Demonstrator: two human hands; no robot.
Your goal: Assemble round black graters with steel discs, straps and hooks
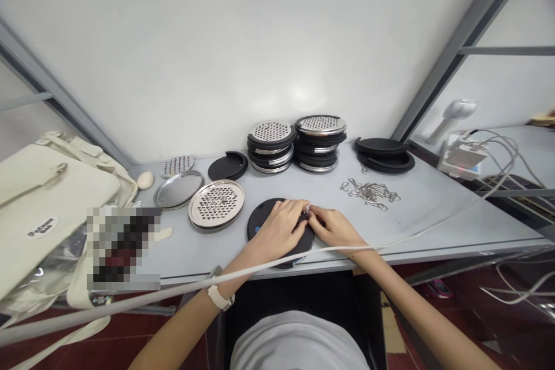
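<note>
A small oval label (42,226) sat on the cream bag (52,196) at the near left; its dark lettering was too small to read.
</note>
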